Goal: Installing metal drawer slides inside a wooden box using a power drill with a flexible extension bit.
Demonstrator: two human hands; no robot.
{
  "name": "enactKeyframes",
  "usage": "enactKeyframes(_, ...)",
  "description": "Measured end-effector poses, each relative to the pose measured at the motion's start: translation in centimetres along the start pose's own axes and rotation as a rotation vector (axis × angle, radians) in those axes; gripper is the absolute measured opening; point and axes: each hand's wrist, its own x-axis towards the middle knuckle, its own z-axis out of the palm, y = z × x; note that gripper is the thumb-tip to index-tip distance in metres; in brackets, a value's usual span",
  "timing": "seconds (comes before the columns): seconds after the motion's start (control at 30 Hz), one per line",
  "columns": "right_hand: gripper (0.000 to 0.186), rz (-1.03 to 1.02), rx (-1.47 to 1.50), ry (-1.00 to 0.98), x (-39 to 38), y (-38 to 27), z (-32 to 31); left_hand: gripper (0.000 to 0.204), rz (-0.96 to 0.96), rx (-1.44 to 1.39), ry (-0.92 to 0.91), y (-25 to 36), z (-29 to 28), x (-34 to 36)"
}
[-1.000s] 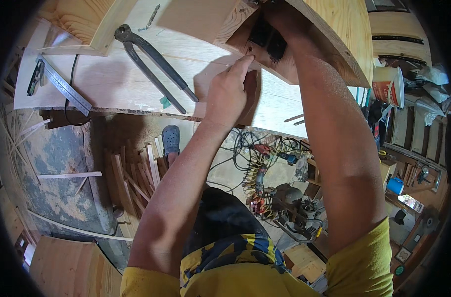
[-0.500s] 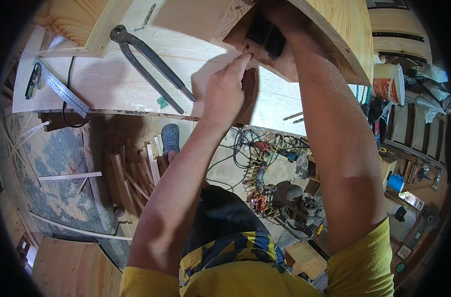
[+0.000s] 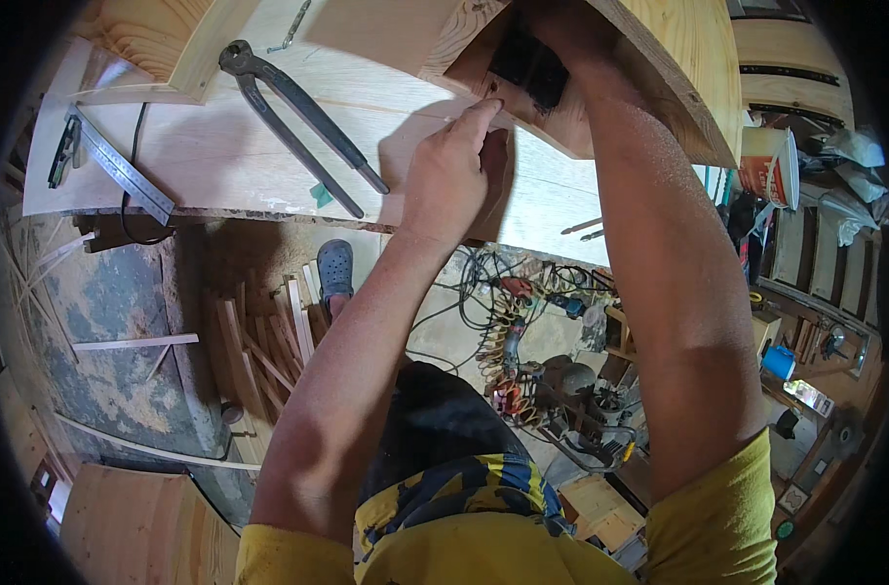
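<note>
A pale wooden box-like piece (image 3: 680, 68) lies on the light wooden worktop (image 3: 298, 161) at the top right, its opening toward me. My left hand (image 3: 449, 171) is beside its near edge, index finger stretched out with the tip at the wood by a small dark hole. No object shows in this hand; its other fingers are partly hidden. My right arm reaches into the opening. There my right hand (image 3: 561, 29) is in shadow with its fingers hidden, near a black block-like object (image 3: 527, 73). Left of my left hand lie dark end-cutting pincers (image 3: 303, 127).
A metal rule (image 3: 123, 166) and a small metal bit (image 3: 296, 24) lie on the worktop at left. Two thin drill bits (image 3: 583, 229) are near its front edge. Below are wood offcuts (image 3: 269, 331), tangled cables and power tools (image 3: 571, 390). A white-and-red bucket (image 3: 768, 166) stands right.
Hands and arms hold almost the same position. The whole scene has shifted only slightly in the picture.
</note>
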Motion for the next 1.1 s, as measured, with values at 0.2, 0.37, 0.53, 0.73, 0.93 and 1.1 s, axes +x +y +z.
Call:
enactKeyframes(0.2, 0.045, 0.016, -0.013, -0.003, 0.2, -0.2, -0.2, 0.041, 0.006, -0.023, 0.021, -0.1, 0.3, 0.0)
enactKeyframes(0.37, 0.047, 0.031, -0.021, -0.006, -0.6, -0.6, -0.8, 0.035, 0.016, 0.003, 0.026, 0.2, 0.2, 0.0)
enactKeyframes(0.53, 0.048, 0.057, -0.022, -0.008, -3.9, -1.6, -3.1, 0.028, 0.019, -0.056, 0.058, 0.9, 0.0, 0.2)
enactKeyframes(0.73, 0.039, -0.490, 0.326, 0.026, -15.2, 1.5, -8.1, 0.024, -0.184, -0.225, 0.098, 1.7, -1.1, -2.0)
enactKeyframes(0.93, 0.041, -0.031, 0.108, 0.122, -25.6, 15.3, -14.5, 0.022, -0.763, -0.331, -0.067, 4.5, -4.9, -13.1)
enactKeyframes(1.1, 0.049, 0.036, -0.140, 0.053, -25.0, 23.6, -15.0, 0.021, -0.966, -0.603, 0.035, 5.3, -8.9, -21.7)
